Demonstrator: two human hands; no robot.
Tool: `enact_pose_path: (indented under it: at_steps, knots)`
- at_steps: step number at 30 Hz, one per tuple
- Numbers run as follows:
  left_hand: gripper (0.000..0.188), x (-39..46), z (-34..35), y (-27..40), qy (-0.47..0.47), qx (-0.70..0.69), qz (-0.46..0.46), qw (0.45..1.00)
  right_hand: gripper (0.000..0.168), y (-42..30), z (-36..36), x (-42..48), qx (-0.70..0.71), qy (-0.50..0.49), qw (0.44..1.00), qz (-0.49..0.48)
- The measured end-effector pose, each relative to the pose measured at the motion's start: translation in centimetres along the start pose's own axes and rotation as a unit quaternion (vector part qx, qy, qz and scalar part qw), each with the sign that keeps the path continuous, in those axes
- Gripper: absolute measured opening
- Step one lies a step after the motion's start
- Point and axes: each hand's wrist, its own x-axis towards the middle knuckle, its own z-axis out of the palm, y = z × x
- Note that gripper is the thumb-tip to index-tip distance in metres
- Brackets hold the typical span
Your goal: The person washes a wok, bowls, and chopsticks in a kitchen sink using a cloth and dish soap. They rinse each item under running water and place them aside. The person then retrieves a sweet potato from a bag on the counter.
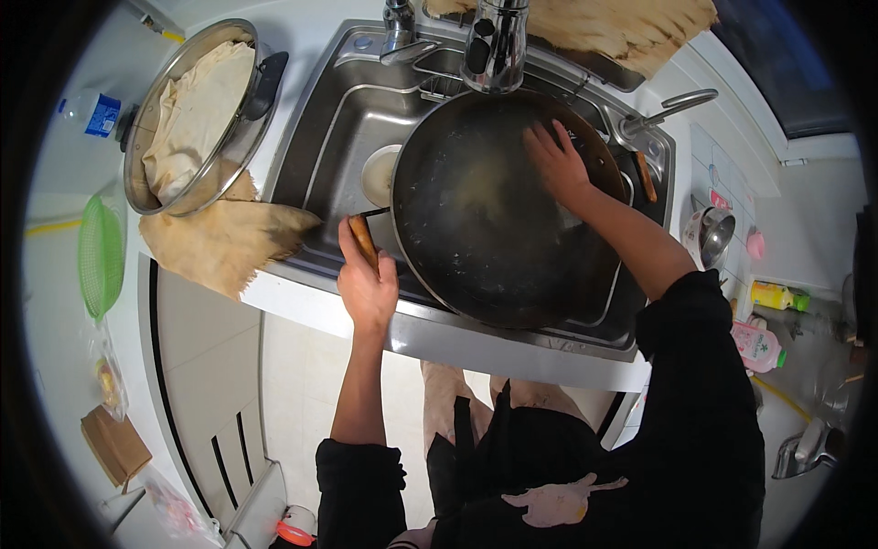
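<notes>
A large dark wok rests over the stainless steel sink, its hollow inside facing up. My left hand is closed around its wooden handle on the left. Inside the wok, toward the upper right, my right hand lies against the wall with fingers apart; nothing shows in it, though its palm is hidden. A second wooden handle sticks out on the right. The chrome faucet head hangs over the wok's far rim. Partly hidden behind the wok, a white bowl sits in the sink.
Left of the sink stands a steel pot holding a pale cloth. A tan chamois-like cloth overlaps the counter edge. A slim tap and stacked bowls are on the right. A green plastic basket is far left.
</notes>
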Motion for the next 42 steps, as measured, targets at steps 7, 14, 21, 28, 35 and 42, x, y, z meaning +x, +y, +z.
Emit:
enact_pose_path:
  at_steps: [7,14,21,28,35,42]
  knots:
    - [0.066,0.0,-0.1,-0.3,0.008,0.013,0.014,1.0,0.051,-1.1,2.0,-2.1,0.085,-0.007,0.996,0.015]
    - [0.067,-0.1,0.1,-0.2,0.003,-0.01,0.02,1.0,0.046,-4.5,-1.1,-9.6,0.244,-0.209,0.946,0.03]
    - [0.067,-0.2,-0.3,0.2,0.004,0.009,-0.006,1.0,0.033,-7.8,-7.4,-10.5,0.487,-0.266,0.825,-0.103]
    - [0.067,-0.1,-0.2,0.5,0.011,0.053,-0.009,0.999,0.037,-12.1,-10.5,-3.7,0.76,-0.076,0.636,-0.108]
    - [0.065,-0.1,0.3,0.1,0.017,0.069,-0.008,0.997,0.043,-12.4,-8.6,-2.6,0.769,0.005,0.621,-0.151]
    - [0.064,-0.2,0.5,0.2,0.027,0.001,0.012,1.0,0.028,-7.5,-5.3,-8.7,0.698,-0.133,0.669,-0.217]
